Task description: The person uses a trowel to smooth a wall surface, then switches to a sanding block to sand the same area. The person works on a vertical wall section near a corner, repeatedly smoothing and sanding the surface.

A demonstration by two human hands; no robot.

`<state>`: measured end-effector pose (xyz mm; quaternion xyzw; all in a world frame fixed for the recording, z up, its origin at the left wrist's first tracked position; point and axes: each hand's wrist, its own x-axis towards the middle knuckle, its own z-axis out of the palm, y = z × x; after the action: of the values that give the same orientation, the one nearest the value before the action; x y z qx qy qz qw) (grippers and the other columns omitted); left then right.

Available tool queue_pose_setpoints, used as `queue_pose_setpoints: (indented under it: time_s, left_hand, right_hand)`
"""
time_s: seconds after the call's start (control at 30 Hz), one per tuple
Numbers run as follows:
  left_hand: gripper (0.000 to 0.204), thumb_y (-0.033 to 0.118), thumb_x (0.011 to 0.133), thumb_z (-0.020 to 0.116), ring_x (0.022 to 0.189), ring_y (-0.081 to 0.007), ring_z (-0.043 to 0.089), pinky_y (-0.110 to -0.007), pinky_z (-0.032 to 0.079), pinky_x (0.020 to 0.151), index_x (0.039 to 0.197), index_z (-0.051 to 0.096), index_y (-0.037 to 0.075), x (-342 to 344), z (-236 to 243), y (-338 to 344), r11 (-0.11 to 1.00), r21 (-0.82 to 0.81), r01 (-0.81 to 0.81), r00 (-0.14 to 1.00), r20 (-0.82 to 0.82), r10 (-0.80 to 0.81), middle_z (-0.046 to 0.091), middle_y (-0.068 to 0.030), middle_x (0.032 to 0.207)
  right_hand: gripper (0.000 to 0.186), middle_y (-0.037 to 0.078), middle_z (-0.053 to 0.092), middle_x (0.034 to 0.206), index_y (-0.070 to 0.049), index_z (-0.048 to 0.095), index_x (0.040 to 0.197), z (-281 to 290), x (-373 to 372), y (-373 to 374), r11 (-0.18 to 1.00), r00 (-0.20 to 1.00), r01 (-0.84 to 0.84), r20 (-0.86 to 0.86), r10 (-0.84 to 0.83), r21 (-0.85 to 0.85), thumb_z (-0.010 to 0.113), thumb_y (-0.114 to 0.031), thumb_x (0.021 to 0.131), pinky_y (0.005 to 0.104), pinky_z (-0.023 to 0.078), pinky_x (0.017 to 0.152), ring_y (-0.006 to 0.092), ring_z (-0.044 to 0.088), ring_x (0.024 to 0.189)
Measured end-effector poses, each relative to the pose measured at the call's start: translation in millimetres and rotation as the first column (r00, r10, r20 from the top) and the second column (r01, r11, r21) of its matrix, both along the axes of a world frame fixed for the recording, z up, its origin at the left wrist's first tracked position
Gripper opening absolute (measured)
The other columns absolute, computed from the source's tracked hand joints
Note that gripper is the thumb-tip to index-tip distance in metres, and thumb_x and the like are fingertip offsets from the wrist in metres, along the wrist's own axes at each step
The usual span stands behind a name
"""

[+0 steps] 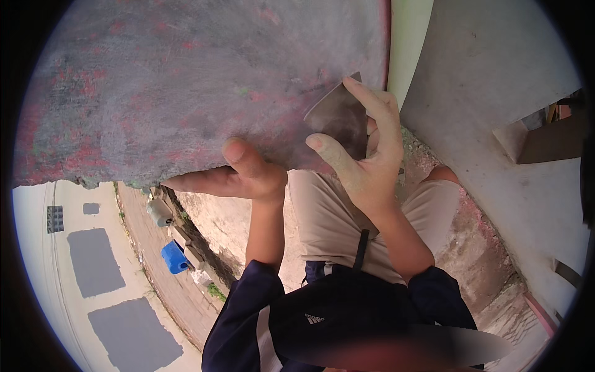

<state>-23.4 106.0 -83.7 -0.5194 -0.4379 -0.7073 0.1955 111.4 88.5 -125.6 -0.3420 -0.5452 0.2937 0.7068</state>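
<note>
A large mottled grey slab (192, 74) with red and green flecks and a ragged lower edge spans the upper left of the head view. My left hand (251, 170) grips that lower edge, thumb on the face and fingers along the underside. My right hand (372, 158), dusted pale, holds a dark brown sheet (331, 115), apparently abrasive paper, against the slab's face near its right end. My index finger is at the sheet's top corner and my thumb at its lower left; the other fingers are partly hidden behind them.
A pale green strip (406, 31) and grey walling (489, 56) flank the slab on the right, with a dark ledge (548, 139). Below are my legs on dusty ground. At lower left lie a brick path (149, 248), a blue container (175, 255), blocks and a pale wall with grey patches.
</note>
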Motion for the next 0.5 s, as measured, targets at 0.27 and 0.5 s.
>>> queue_pose_setpoints:
  time_s: [0.27, 0.5]
  left_hand:
    - [0.097, 0.052, 0.088, 0.058, 0.145, -0.0378, 0.030, -0.054, 0.038, 0.113, 0.160, 0.008, 0.011, 2, -2, 0, 0.998, 0.011, 0.056, 0.995, 0.084, -0.057, 0.024, -0.0231, 0.154]
    - [0.111, 0.048, 0.085, 0.063, 0.144, -0.0385, 0.026, -0.058, 0.031, 0.114, 0.158, -0.009, 0.004, 4, 5, -12, 0.989, -0.100, 0.106, 0.985, 0.147, -0.091, 0.009, -0.0269, 0.158]
  right_hand:
    - [0.056, 0.005, 0.057, 0.095, -0.003, 0.073, 0.117, 13, -13, 14, 0.981, 0.991, 0.068, 0.104, -0.088, 0.182, 0.092, -0.011, 0.065, 0.0254, 0.046, 0.066, 0.0150, 0.055, 0.080]
    - [0.055, 0.006, 0.059, 0.091, -0.003, 0.074, 0.115, 49, -10, 9, 0.990, 0.981, 0.062, 0.177, -0.084, 0.125, 0.092, -0.010, 0.064, 0.0250, 0.044, 0.059, 0.0142, 0.054, 0.073]
